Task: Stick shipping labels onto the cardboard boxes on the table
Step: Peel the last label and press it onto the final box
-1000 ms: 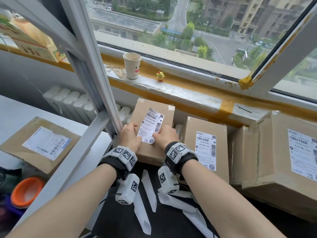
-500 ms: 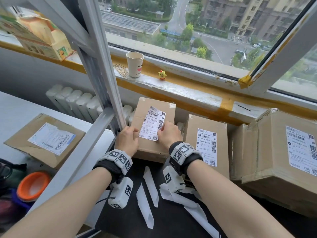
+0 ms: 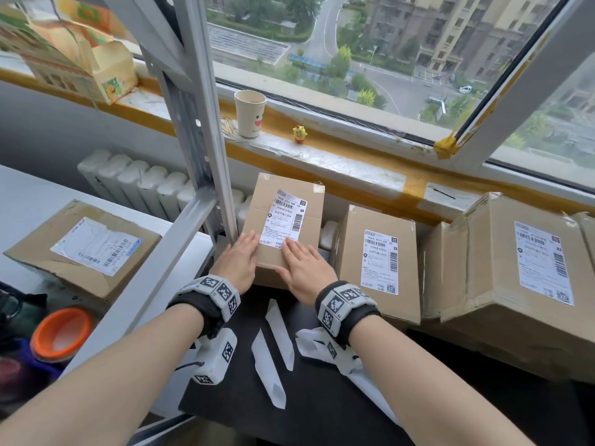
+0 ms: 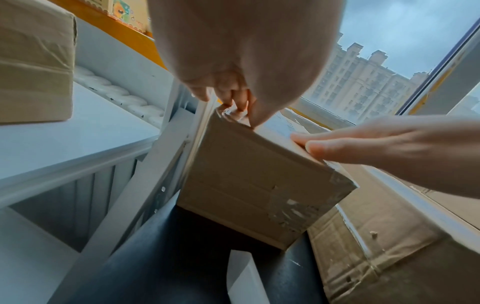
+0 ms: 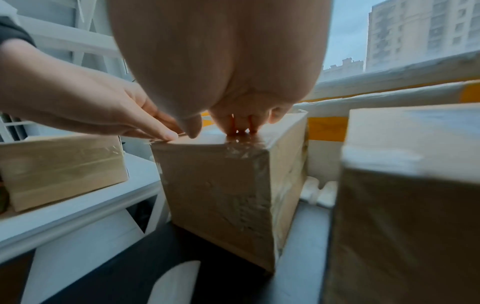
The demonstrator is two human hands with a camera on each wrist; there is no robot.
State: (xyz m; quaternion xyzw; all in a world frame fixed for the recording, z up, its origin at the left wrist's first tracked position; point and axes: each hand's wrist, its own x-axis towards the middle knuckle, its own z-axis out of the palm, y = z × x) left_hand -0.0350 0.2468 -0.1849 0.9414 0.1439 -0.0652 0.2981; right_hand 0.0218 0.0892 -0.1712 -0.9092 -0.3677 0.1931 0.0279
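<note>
A small cardboard box [image 3: 309, 201] stands on the black table against the metal rack post. A white shipping label [image 3: 285, 222] lies flat on its top. My left hand [image 3: 241, 255] rests flat on the box's near left corner, fingers straight, beside the label's lower left edge. My right hand [image 3: 301, 262] lies flat on the near part of the top, its fingertips pressing the label's lower edge. In the wrist views both hands [image 4: 233, 102] [image 5: 241, 125] press down on the same box [image 4: 254, 181] [image 5: 233, 189].
To the right stand two labelled boxes [image 3: 380, 252] [image 3: 521, 262]. Another labelled box [image 3: 83, 249] sits on the white shelf [image 3: 29, 201] at left. Peeled backing strips [image 3: 280, 333] lie on the black table [image 3: 322, 413]. A grey rack post [image 3: 206, 123], paper cup [image 3: 249, 114] and yellow toy [image 3: 299, 133] are behind.
Both hands held the label by its lower corners above the box; now the label lies stuck flat and both hands have flattened onto the box top.
</note>
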